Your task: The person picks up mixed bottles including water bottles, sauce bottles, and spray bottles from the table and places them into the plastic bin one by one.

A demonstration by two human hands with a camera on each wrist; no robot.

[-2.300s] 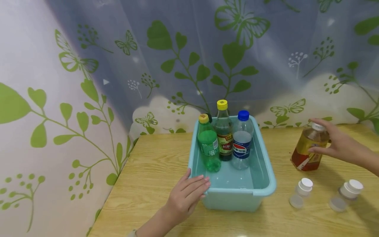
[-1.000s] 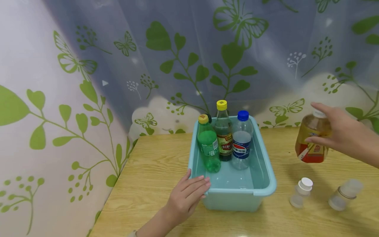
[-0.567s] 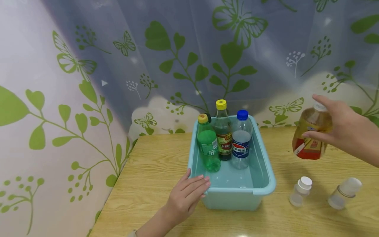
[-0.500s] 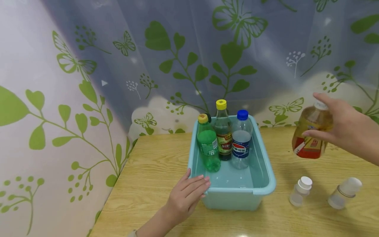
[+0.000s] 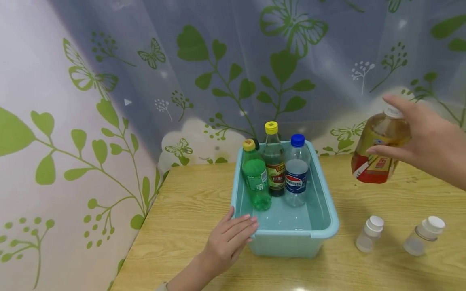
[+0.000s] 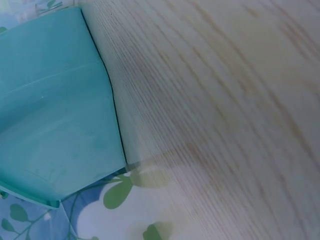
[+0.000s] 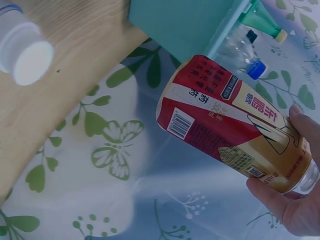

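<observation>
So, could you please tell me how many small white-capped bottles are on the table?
2: one small bottle right of the light blue tub, the other small bottle farther right. The tub might hide more. The larger bottle in the right hand isn't counted.

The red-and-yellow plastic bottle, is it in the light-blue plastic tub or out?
Out: the right hand holds the red-and-yellow bottle in the air, right of the tub.
</observation>
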